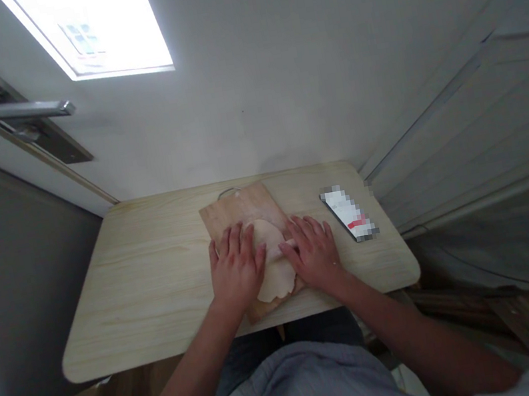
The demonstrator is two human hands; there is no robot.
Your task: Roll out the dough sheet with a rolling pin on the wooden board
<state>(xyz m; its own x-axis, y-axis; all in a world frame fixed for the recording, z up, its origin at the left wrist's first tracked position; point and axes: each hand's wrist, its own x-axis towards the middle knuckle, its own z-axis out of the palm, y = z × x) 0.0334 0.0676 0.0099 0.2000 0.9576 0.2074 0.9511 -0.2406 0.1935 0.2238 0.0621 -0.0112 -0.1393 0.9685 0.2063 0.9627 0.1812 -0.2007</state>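
Note:
A thin, pale rolling pin (276, 252) lies across a flat sheet of dough (274, 282) on a wooden cutting board (215, 214). My left hand (236, 263) presses down on the pin's left end, with its fingers pointing forward over the board. At the other end, my right hand (314, 248) holds the pin under its palm and thumb, near the board's right edge. Both hands cover much of the pin, so only a short middle stretch shows. The dough is rounded at the far side and has a ragged near edge.
The board sits at an angle on a light wood table (148, 264). A phone (350, 214) lies to the right of my right hand. Behind the table stands a white door with a metal handle (11, 112) and a bright window pane (114, 27).

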